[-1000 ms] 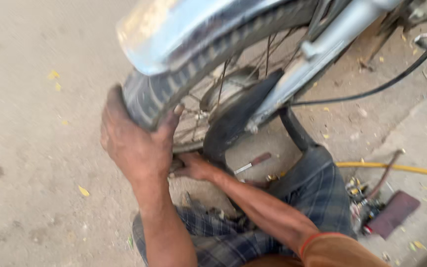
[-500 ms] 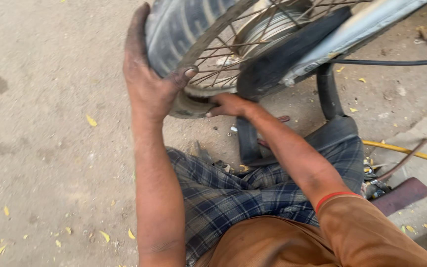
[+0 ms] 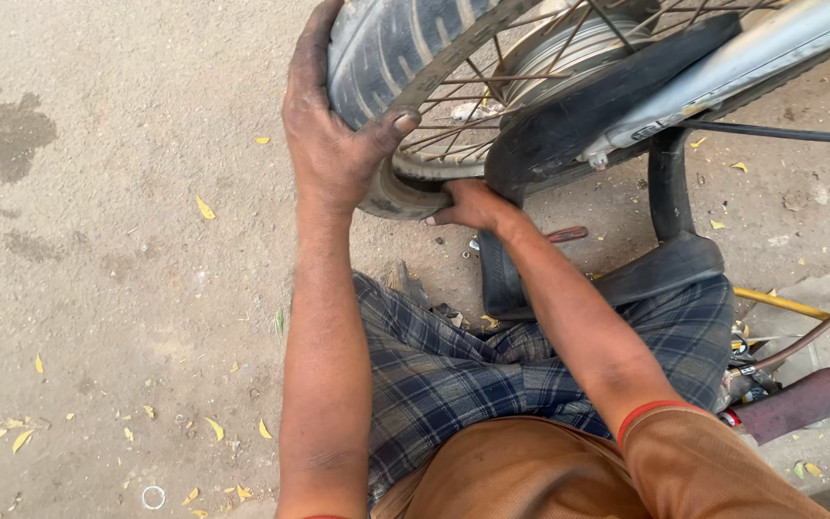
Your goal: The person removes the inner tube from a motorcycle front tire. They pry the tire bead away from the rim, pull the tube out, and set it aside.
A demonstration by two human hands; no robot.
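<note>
A spoked motorcycle wheel with a worn black tyre (image 3: 381,43) fills the top of the head view. My left hand (image 3: 333,144) grips the tyre's outer edge, thumb hooked over the rim. My right hand (image 3: 468,204) presses at the tyre's lowest part, where the tyre meets the rim. A black rubber inner tube (image 3: 670,192) hangs out of the wheel and drapes over my checked cloth-covered lap (image 3: 453,370). A grey fork leg (image 3: 722,72) crosses the wheel at the upper right.
Sandy concrete ground (image 3: 127,240) with yellow leaves and dark stains lies to the left. A small dark red-handled tool (image 3: 564,234) lies under the wheel. At the right are a yellow hose (image 3: 799,309), a brown hose and a dark red block (image 3: 799,402).
The view has tilted down and closer. My left hand has slid round the tyre, and my right hand has moved up to the tyre's lower edge.
</note>
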